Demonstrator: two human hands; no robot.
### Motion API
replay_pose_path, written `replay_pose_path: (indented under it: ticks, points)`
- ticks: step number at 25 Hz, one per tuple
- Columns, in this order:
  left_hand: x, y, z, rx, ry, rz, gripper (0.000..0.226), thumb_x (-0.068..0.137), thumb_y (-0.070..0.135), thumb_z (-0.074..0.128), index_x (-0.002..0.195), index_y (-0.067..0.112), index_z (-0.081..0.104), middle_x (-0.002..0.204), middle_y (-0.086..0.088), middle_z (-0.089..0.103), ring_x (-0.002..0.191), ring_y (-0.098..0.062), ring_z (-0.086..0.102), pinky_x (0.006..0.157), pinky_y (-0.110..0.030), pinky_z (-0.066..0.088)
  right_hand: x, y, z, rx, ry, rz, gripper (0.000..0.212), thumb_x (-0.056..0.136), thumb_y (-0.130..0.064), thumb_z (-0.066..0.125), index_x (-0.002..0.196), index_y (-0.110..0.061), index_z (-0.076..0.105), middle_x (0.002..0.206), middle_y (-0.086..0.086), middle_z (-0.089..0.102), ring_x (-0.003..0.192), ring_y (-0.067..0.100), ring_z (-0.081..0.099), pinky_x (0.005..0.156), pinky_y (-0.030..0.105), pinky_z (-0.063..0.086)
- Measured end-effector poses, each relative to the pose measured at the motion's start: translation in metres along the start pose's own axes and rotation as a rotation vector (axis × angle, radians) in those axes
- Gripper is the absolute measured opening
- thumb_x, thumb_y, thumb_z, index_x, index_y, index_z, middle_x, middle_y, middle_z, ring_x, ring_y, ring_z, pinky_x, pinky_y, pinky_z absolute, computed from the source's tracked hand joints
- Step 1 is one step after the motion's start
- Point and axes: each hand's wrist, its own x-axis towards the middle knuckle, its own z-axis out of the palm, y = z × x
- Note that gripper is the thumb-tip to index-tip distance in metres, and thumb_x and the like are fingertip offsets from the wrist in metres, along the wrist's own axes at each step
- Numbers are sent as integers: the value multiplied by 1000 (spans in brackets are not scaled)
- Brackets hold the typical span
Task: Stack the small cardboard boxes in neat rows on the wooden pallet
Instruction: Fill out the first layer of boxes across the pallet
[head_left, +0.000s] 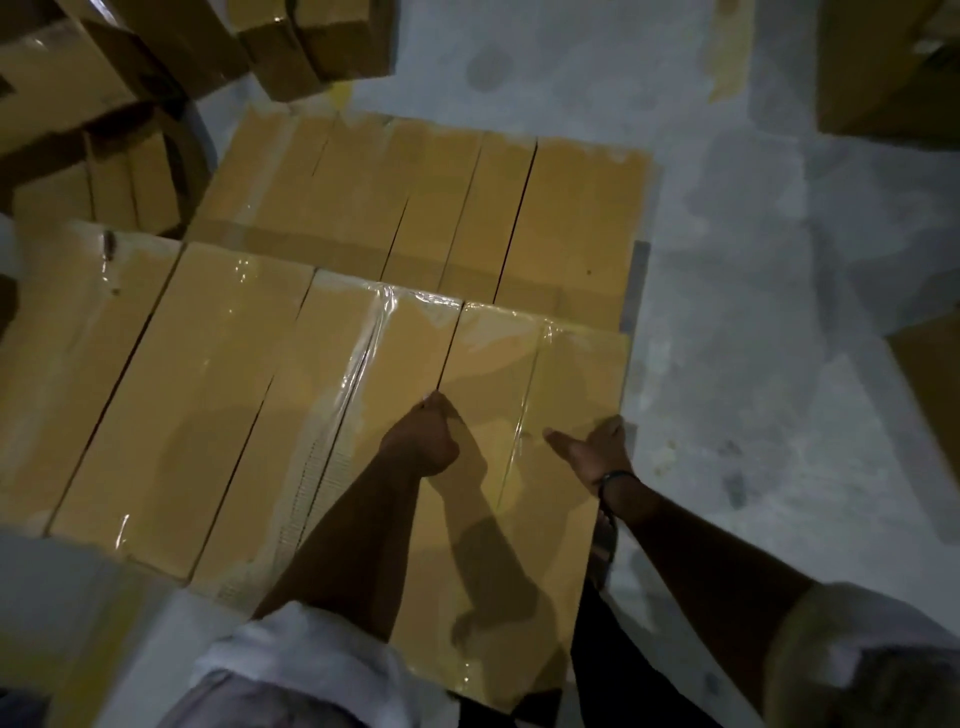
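Observation:
Long tan cardboard boxes sealed with clear tape lie side by side in a near row (208, 374), with a lower row (415, 197) behind them. My left hand (423, 436) is curled, its fingertips hooked into the gap along the left edge of the rightmost near box (566, 374). My right hand (597, 447) holds that box's right edge, thumb on top and fingers over the side. A grey strip (638, 280) shows beneath the boxes at the right; I cannot tell whether it is the pallet, which is otherwise hidden.
Loose cardboard boxes are piled at the top left (62, 78) and top centre (311, 47). More boxes stand at the top right (878, 67) and the right edge (930, 374). Grey concrete floor (753, 312) lies to the right of the stack.

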Motion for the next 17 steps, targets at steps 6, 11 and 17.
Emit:
replay_pose_path:
  ticks: [6, 11, 17]
  points:
    - [-75, 69, 36, -85, 162, 6, 92, 103, 52, 45, 161, 9, -13, 160, -21, 34, 150, -42, 25, 118, -49, 33, -26, -28, -33, -327, 30, -348, 99, 89, -55, 66, 162, -21, 8, 170, 4, 5, 155, 26, 12, 124, 45, 19]
    - [-143, 96, 79, -230, 196, -35, 93, 102, 58, 43, 161, 8, -8, 147, -27, 49, 134, -43, 48, 110, -47, 42, -71, -35, -56, -467, -47, -509, 91, 90, -50, 65, 161, -24, 15, 169, 3, 9, 154, 25, 15, 124, 41, 21]
    - [-232, 100, 99, -375, 363, -119, 96, 95, 70, 41, 163, 17, -3, 139, -16, 60, 119, -34, 61, 92, -40, 51, -153, 9, -75, -486, -179, -711, 73, 94, -41, 67, 156, -21, 34, 165, 2, 25, 151, 20, 24, 121, 32, 24]
